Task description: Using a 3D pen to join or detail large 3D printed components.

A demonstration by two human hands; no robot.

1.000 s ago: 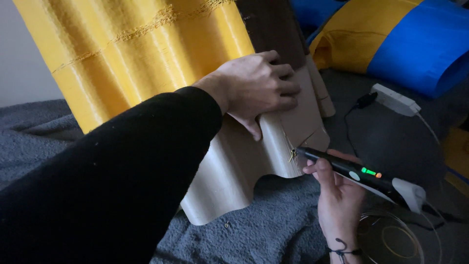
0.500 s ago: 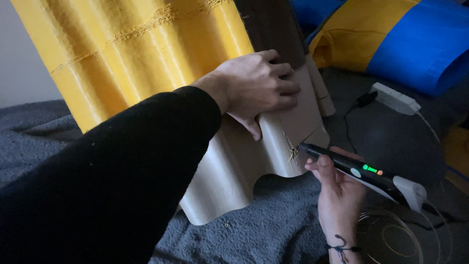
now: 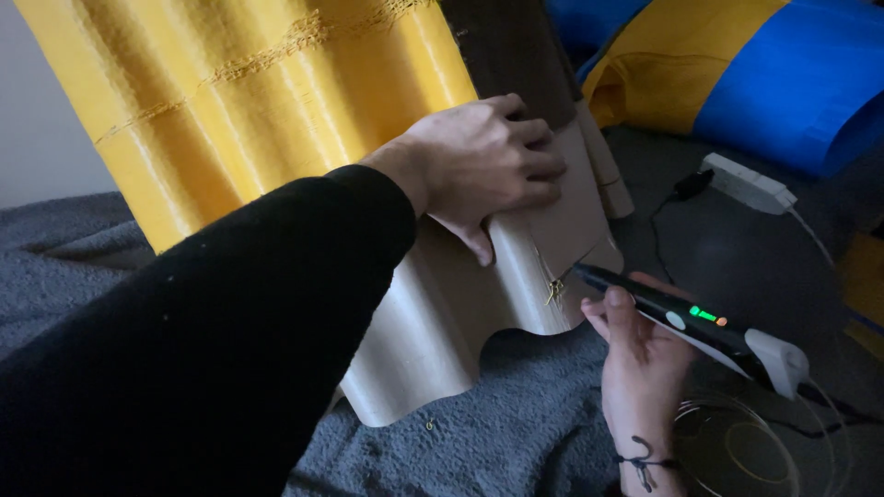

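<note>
My left hand (image 3: 483,166) lies flat on a tall ribbed plastic piece, holding it still; the piece is yellow (image 3: 249,101) above and beige (image 3: 442,322) below, with a dark brown section (image 3: 511,51) behind my fingers. My right hand (image 3: 635,354) grips a black pen-shaped tool (image 3: 686,317) with green and orange lights and a white rear end. The tool's tip sits right beside a crack in the beige part, where yellowish strands (image 3: 555,291) stick out.
Everything rests on a grey fleece blanket (image 3: 525,433). A white power adapter (image 3: 746,182) with a black cable lies at the right. Yellow and blue fabric (image 3: 764,74) is bunched at the back right. A coil of clear filament (image 3: 746,451) lies near my right wrist.
The pen tool's tip has crept slightly closer to the crack's lower end. My left hand stays pressed in the same spot.
</note>
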